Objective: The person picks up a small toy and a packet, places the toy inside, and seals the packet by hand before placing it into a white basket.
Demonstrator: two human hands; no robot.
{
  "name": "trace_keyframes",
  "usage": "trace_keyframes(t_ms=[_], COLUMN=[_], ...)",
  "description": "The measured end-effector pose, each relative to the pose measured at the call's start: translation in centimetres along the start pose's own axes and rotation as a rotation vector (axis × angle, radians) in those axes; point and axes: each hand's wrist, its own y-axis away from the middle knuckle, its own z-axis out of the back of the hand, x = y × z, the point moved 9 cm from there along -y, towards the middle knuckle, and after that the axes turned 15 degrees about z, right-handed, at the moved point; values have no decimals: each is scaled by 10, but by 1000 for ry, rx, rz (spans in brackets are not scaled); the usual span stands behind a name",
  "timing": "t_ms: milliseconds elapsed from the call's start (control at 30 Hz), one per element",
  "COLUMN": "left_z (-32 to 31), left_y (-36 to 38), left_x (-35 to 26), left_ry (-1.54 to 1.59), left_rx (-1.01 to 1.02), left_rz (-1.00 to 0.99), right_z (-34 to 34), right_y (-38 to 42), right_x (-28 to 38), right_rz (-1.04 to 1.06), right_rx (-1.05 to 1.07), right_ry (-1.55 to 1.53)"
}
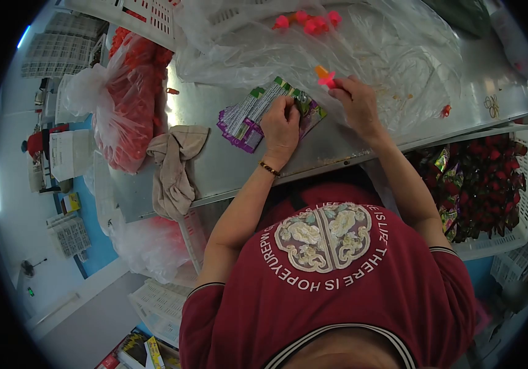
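My left hand (281, 129) rests on a fanned pile of purple and green printed packets (237, 128), its fingers curled and pinching the edge of a packet. To its right, my right hand (357, 107) holds a small pink and orange plastic piece (324, 76) between thumb and fingers, with the orange tip pointing away from me. Farther back, several similar pink pieces (313, 24) lie on a clear plastic sheet (387, 43).
A crumpled beige cloth (178, 166) hangs over the metal table's (214, 175) front left edge. Beyond it stands a plastic bag of red pieces (128, 104). At right, a white crate (525, 178) holds many dark red items and shiny packets. Rubber bands (491, 106) lie near the right edge.
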Motion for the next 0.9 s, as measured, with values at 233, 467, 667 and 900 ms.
trace_keyframes(t_ms=[233,467,667,900], left_z=[-2,1,6,10], left_y=[0,-3,0,3], left_x=[16,16,2,-23], left_ry=[173,305,283,223], left_rx=[30,4,-35,-4], left_rz=[152,124,39,-61], right_z=[-23,-10,-4,-11], right_y=[4,4,-5,-7], right_x=[34,38,49,47], right_rz=[126,148,311,324], right_rx=[23,78,133,143], right_ry=[-64,-40,-10,-85])
